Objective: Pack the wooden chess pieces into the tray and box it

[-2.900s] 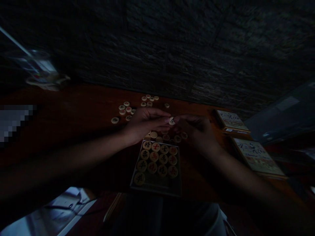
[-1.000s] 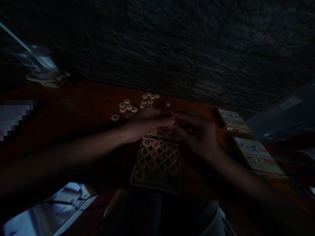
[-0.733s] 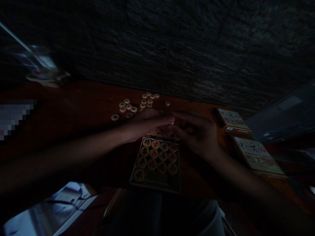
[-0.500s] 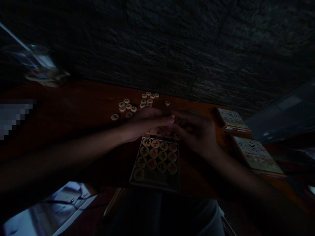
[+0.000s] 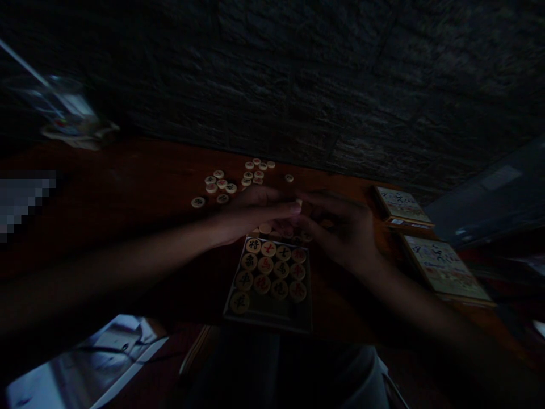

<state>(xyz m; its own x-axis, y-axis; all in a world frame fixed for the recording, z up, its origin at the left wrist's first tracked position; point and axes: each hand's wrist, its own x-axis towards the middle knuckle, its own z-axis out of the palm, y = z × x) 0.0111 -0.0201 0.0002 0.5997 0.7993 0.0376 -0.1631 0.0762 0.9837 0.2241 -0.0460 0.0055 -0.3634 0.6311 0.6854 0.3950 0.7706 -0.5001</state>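
Dark stone wall (image 5: 298, 85) behind, a reddish wooden table (image 5: 128, 193) in front of it, and very dim light.

- The left hand (image 5: 255, 213) and right hand (image 5: 344, 227) were drawn together, fingertips meeting mid-table. A small pale disc (image 5: 299, 202) showed just at the meeting point. It was too dark to tell which hand gripped it, or whether both did.
- Just near of the hands lay a shallow tray (image 5: 272, 319) with seated chess pieces (image 5: 268, 270) in rows of four, red and black characters up. The nearest row held one piece, with bare floor beside it.
- A few loose pieces (image 5: 266, 229) lay under the hands at the tray's far edge. A scattered group (image 5: 221, 184) lay farther off, to the left.
- Two printed boxes (image 5: 402, 205) (image 5: 443, 267) sat to the right. A glassy object (image 5: 68, 113) stood far left, and a pale sheet (image 5: 97, 352) lay near left.

Judgement: one disc was being handled between the fingertips, above the tray. The next move would call for a clean one-hand pinch, character face up, aimed at the bare floor of the near row.
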